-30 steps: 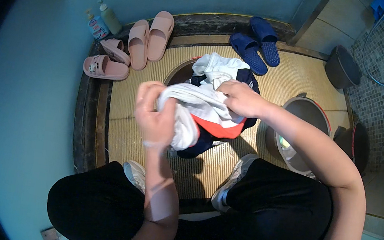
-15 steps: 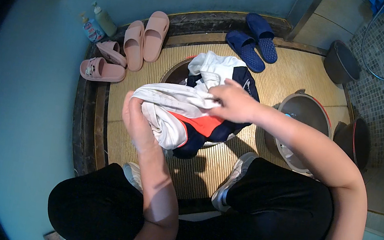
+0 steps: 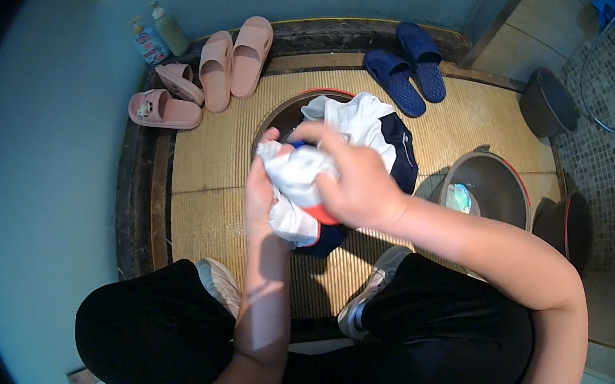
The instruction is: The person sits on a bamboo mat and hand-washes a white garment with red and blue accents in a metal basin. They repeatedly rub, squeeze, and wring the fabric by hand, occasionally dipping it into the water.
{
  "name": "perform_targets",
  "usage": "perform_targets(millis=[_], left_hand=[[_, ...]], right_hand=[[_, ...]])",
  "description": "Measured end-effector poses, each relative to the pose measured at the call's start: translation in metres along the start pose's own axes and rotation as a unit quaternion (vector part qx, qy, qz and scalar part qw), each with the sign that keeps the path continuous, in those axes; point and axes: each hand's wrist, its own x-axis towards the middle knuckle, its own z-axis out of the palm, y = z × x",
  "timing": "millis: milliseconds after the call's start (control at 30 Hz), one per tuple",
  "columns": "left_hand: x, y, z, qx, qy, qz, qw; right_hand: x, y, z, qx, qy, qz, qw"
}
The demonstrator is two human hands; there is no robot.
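A white, navy and orange-red garment (image 3: 366, 122) hangs over the rim of a dark round basin (image 3: 277, 118) on the floor. My left hand (image 3: 260, 190) is closed round a bunched white part of it, gripping it from the left side. On top of the same bunch, my right hand (image 3: 358, 183) grips the cloth, its fingers slightly smeared by motion. An orange-red strip and a navy end of the garment droop below my hands. Much of the basin is hidden under the cloth and my hands.
A grey bucket (image 3: 504, 182) with a light-coloured item inside stands to the right; two dark buckets (image 3: 549, 103) are near the mosaic wall. Pink slippers (image 3: 214, 73), pump bottles (image 3: 170, 29) and navy slippers (image 3: 406, 74) line the back. My shoes (image 3: 372, 292) flank the mat.
My left hand has moved right and up, closer to my right hand. The stretched white cloth is now bunched between them. More of the basin and the grey bucket's inside shows.
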Motion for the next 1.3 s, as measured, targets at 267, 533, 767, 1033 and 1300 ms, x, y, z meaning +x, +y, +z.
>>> perform_targets(millis=[267,533,767,1033,1300], left_hand=[[-0.007,-0.039,0.012,0.005,0.035,-0.074,0.997],[-0.008,-0.049,0.044,0.139,0.207,0.010,0.968],[-0.009,-0.045,0.013,0.007,0.083,-0.084,0.993],[-0.015,-0.056,0.008,0.009,0.164,-0.031,0.986],[-0.013,-0.063,0.019,0.064,0.245,-0.026,0.967]], right_hand=[[-0.028,0.018,0.026,-0.184,-0.109,-0.349,0.913],[-0.002,0.037,0.010,-0.252,0.003,-0.230,0.940],[-0.014,0.015,0.021,-0.334,-0.019,-0.330,0.883],[-0.014,0.032,0.016,-0.244,-0.024,-0.227,0.942],[-0.015,0.040,0.008,-0.247,-0.059,-0.062,0.965]])
